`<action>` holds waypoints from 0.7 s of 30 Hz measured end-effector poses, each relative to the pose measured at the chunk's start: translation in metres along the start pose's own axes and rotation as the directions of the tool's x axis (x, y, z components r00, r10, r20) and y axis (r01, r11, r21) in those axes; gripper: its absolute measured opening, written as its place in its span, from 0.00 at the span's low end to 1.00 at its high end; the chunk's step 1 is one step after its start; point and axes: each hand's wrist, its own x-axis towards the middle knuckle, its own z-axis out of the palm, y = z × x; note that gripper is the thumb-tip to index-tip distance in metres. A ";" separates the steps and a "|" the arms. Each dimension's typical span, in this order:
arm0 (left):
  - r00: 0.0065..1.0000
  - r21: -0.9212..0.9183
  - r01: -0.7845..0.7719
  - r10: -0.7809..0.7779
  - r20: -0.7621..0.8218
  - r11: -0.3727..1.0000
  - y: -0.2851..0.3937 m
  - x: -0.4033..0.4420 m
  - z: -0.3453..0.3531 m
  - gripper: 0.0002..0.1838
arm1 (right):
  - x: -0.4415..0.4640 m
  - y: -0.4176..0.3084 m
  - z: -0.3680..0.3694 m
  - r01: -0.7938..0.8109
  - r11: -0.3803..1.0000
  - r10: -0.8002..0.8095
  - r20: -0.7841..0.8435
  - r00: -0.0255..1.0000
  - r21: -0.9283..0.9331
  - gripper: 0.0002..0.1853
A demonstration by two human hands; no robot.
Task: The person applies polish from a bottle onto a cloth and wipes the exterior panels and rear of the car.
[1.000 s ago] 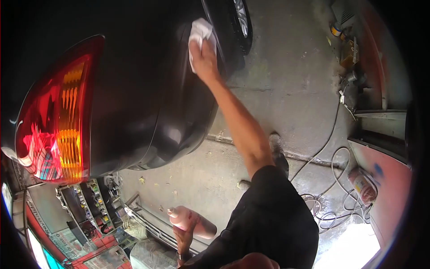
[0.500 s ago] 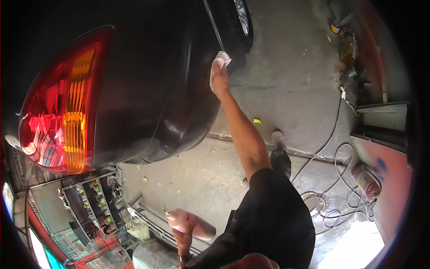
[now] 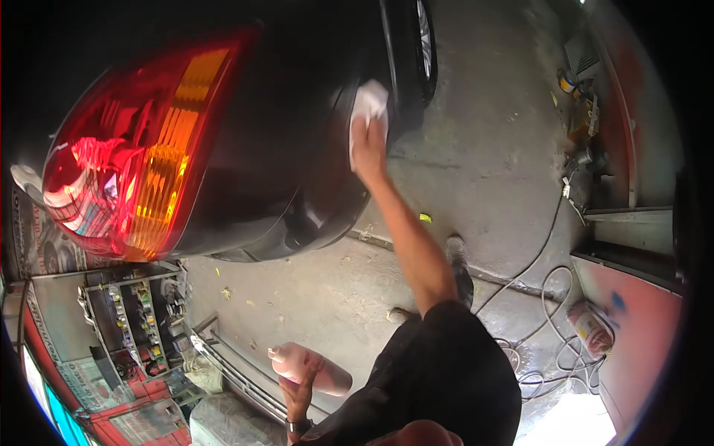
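My right hand (image 3: 368, 152) presses a folded white cloth (image 3: 371, 104) against the dark body panel of a car (image 3: 275, 141), close to the wheel side. Lower down, my left hand (image 3: 298, 394) is wrapped round a pinkish bottle (image 3: 316, 369), which lies tilted on its side with its nozzle pointing left. A red and amber tail light (image 3: 160, 149) fills the upper left of the view.
A hose (image 3: 550, 293) lies coiled on the concrete floor (image 3: 483, 171) at the right. A metal rack with small items (image 3: 134, 320) stands lower left, beside a metal frame (image 3: 245, 379). Cans (image 3: 567, 80) and a clear-wrapped container (image 3: 591, 329) are at the right.
The view has shifted, and the tail light appears larger and further right. My right hand has moved with the cloth over the car panel. The bottle is still in my left hand.
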 end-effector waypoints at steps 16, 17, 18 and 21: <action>0.995 -0.007 0.090 -0.091 -0.047 0.996 -0.083 -0.033 -0.066 0.31 | -0.160 -0.010 0.000 0.821 0.555 -0.680 0.497 0.538 -0.130 0.23; 0.992 -0.015 0.114 -0.115 -0.043 0.993 -0.096 -0.035 -0.070 0.32 | -0.167 -0.017 -0.001 0.890 0.421 -0.648 0.628 0.432 -0.177 0.19; 0.987 -0.029 0.149 -0.150 -0.051 0.988 -0.096 -0.036 -0.073 0.34 | -0.173 -0.030 0.003 0.942 0.269 -0.585 0.743 0.324 -0.199 0.15; 0.981 -0.089 0.158 -0.166 -0.098 0.983 -0.118 -0.043 -0.077 0.36 | -0.181 -0.049 0.038 0.990 -0.019 -0.641 0.761 0.098 -0.143 0.06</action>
